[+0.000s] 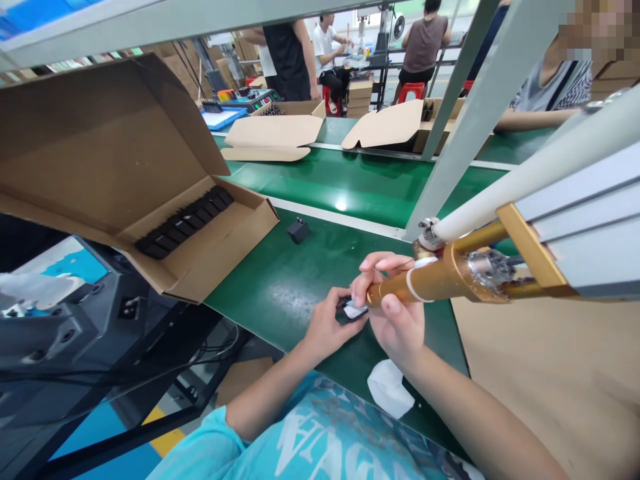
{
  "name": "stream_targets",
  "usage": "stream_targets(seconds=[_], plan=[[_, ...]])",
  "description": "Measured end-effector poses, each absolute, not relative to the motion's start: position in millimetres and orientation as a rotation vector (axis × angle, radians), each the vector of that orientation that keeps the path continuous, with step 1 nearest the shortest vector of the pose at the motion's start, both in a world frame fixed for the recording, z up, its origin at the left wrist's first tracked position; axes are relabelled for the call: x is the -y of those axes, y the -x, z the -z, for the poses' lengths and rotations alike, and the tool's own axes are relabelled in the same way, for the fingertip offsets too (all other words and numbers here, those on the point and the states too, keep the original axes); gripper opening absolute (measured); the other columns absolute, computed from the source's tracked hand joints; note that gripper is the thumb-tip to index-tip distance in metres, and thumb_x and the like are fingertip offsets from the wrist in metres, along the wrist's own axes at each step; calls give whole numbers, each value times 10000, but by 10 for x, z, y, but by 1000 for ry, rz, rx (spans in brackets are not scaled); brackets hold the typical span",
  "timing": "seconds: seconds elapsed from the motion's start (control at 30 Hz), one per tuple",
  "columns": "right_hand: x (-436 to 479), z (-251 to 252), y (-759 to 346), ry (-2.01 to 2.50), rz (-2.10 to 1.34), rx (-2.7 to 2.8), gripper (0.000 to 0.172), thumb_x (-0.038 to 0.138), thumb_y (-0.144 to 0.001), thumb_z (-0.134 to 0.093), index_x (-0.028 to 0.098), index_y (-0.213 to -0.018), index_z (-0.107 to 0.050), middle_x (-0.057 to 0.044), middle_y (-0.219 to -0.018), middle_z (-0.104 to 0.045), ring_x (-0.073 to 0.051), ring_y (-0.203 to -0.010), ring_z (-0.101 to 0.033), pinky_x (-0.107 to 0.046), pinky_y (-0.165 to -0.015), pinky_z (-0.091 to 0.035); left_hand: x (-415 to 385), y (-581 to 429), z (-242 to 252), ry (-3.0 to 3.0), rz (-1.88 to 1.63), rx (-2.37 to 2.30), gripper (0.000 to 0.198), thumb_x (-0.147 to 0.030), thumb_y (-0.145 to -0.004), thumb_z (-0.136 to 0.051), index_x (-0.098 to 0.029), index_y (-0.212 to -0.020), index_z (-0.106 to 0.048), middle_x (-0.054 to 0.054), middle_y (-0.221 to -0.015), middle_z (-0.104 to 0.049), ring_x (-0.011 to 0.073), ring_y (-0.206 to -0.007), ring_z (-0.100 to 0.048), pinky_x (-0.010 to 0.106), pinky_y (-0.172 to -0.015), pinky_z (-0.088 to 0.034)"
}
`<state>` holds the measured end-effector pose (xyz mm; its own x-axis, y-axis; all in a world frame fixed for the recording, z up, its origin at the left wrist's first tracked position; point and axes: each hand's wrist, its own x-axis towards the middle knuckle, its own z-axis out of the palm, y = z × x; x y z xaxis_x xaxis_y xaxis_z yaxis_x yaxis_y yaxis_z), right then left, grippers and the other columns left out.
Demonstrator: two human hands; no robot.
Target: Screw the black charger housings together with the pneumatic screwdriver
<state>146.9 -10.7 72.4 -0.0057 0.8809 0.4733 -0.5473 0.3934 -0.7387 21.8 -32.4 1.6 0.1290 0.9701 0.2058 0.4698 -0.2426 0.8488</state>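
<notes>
My left hand (327, 327) is closed on a small black housing (343, 311) with a pale inner face, low over the green work surface (260, 287). Around the narrow front end of a gold-coloured metal tool (430, 280) curl the fingers and thumb of my right hand (400, 327). The tool's tip points at the black housing, and my right fingertips are close beside it; whether the tip touches the housing is hidden. A black plug-like block (299, 231) stands alone on the surface farther off. Crumpled white material (390, 389) lies near my right forearm.
An open cardboard box (240, 223) at left holds a row of black blocks (185, 223). A slanted metal post (465, 113) and the tool's white arm (490, 190) cross the right side. Beyond runs a green belt (330, 177) with more boxes; several people are in the background.
</notes>
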Motion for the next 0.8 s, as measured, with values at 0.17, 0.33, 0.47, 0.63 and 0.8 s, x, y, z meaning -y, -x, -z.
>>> stream_targets(seconds=[0.17,0.33,0.47,0.63,0.8], plan=[[113,-728,-1475,366,-1152,1106,157,392,-872,-600,266,-947,-544,-9,-956,-534,-97,-575,-555,-325,-580,-501,303,-223,54,-1798,-1095,-1349,341,-290,-759,-723,-230,-1039,-539,12,-967,-714,181,-831,-693,275,-720,-546],[117,-720,-1471,352,-1186,1070,245,380,-857,-623,293,-1076,-557,-11,-1037,-518,-97,-605,-569,-323,-593,-470,307,-215,7,-1803,-1044,-1369,328,-320,-786,-703,-225,-1049,-534,21,-985,-719,191,-853,-698,287,-738,-545],[112,-722,-1475,332,-1182,1066,272,384,-854,-628,299,-1108,-582,-9,-1045,-519,-92,-614,-574,-325,-615,-463,311,-140,-51,-1820,-961,-1440,333,-344,-830,-669,-228,-1111,-532,27,-1037,-718,198,-886,-698,298,-765,-536],[94,-713,-1486,330,-1194,1037,318,383,-832,-662,305,-1127,-575,-3,-1034,-540,-93,-622,-586,-318,-622,-458,255,133,-2,-1909,-859,-1538,341,-312,-809,-684,-213,-1112,-563,51,-1072,-702,236,-961,-675,345,-833,-517],[88,-695,-1502,352,-1193,1030,327,394,-826,-667,309,-1124,-562,-1,-1032,-549,-93,-624,-584,-316,-631,-457,169,404,34,-1888,-676,-1493,404,-352,-817,-688,-221,-1175,-556,64,-1175,-664,258,-1081,-630,393,-931,-487]])
